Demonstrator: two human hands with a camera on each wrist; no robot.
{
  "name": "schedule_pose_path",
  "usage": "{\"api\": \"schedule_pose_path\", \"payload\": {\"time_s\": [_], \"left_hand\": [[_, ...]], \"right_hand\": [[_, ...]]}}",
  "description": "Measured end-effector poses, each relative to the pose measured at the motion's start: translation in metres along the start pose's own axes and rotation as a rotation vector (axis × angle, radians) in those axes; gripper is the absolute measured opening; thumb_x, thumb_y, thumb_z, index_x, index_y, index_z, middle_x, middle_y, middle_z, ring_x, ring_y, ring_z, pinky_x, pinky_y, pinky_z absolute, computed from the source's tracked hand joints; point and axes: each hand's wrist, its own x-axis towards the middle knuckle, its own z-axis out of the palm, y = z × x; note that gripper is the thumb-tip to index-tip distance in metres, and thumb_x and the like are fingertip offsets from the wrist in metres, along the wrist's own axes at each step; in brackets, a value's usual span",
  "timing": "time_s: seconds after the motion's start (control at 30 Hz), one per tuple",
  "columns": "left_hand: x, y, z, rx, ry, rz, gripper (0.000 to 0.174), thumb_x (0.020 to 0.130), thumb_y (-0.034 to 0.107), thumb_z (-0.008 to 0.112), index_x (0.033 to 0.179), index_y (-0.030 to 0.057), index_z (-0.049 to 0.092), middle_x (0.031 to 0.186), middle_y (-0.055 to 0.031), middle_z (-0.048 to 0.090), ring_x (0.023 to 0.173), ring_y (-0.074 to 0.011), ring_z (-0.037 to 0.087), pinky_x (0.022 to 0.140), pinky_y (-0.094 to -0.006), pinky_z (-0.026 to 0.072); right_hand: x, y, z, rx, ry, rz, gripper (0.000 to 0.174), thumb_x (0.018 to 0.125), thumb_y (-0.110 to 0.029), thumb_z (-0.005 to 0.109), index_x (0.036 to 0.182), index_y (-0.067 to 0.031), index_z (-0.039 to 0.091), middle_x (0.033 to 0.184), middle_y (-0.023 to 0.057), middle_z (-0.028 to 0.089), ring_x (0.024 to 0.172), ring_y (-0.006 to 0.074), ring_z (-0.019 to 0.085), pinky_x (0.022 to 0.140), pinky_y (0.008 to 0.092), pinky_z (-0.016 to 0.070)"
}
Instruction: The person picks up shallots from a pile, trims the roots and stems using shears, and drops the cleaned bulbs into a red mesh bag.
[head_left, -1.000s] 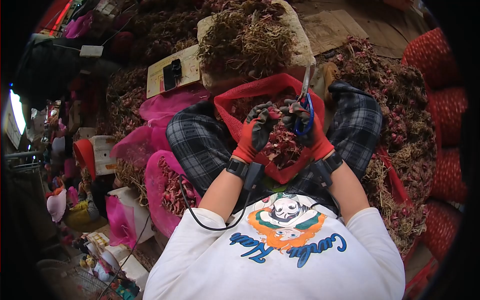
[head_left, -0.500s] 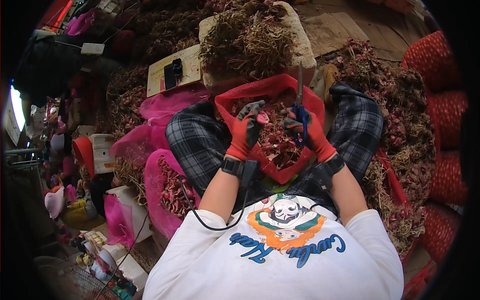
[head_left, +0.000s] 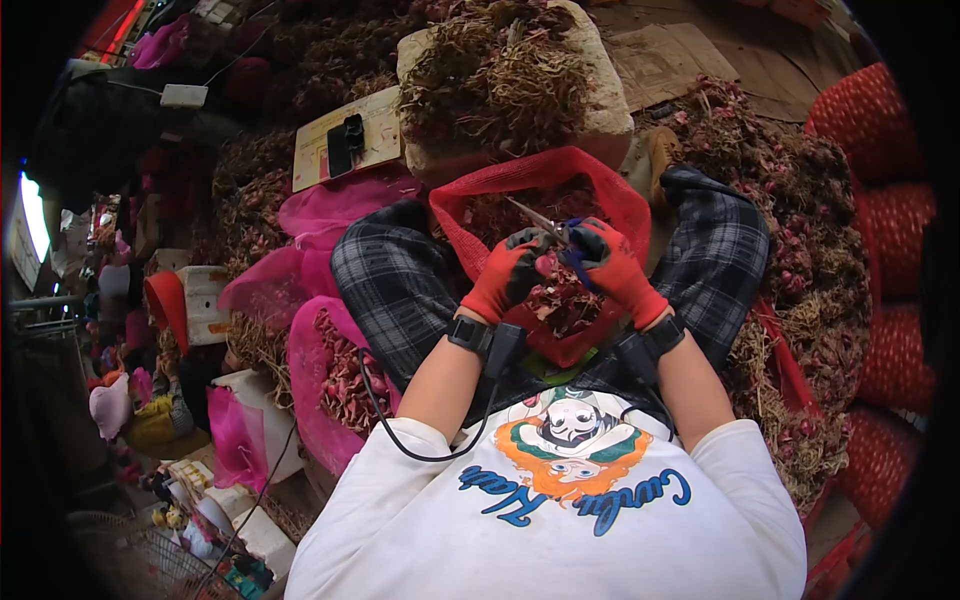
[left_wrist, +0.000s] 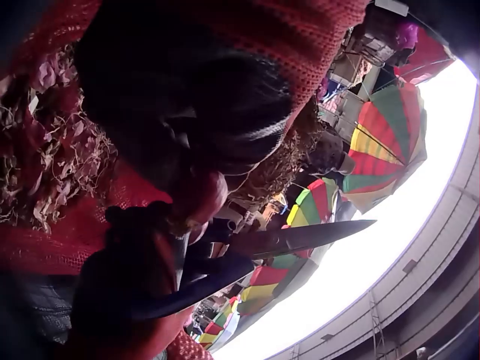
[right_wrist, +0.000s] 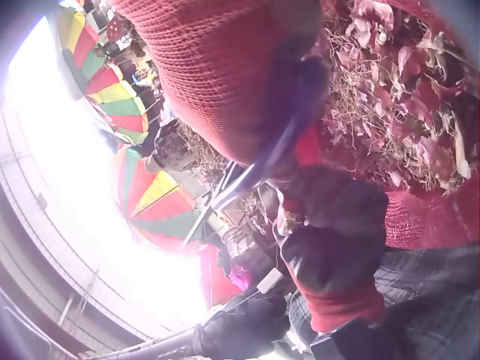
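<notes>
Both hands wear red gloves with dark palms and meet above an open red mesh bag (head_left: 613, 178). The left hand (head_left: 508, 272) pinches a small pink shallot (left_wrist: 204, 196), its bulb showing below the dark fingers. In the right hand (head_left: 615, 266) is a pair of scissors (head_left: 533, 214), gripped by its blue handles. The blades point left and away from the body, across the left fingertips. The left wrist view shows a blade (left_wrist: 307, 236) close beside the shallot. Papery skins and root trimmings (right_wrist: 409, 97) fill the bag below.
A foam block (head_left: 605, 100) with dry stalks stands beyond the bag. A phone (head_left: 346, 147) lies on a board to the left. Pink mesh bags (head_left: 305, 350) hold shallots on the left; a shallot heap (head_left: 790, 240) and full red sacks (head_left: 890, 240) line the right.
Half a second ago the hands were apart and the scissors pointed straight away from the body. Now the hands are together, with the scissors swung left to the shallot in the left fingers.
</notes>
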Motion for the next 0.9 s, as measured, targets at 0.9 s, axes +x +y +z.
{"api": "schedule_pose_path", "payload": {"time_s": [0.9], "left_hand": [[0.004,-0.003,0.014,-0.328,0.047,-0.234,0.023,0.092,0.026,0.057,0.095,0.0033,0.060,0.092,0.0005,0.060,0.081,-0.0055,0.053,0.073,-0.0209,0.0439]], "right_hand": [[-0.002,0.011,0.004,0.376,0.032,0.183,0.030,0.078,-0.009,0.068,0.105,-0.0003,0.059,0.098,0.0048,0.064,0.089,0.0118,0.059,0.081,0.0266,0.0462]]}}
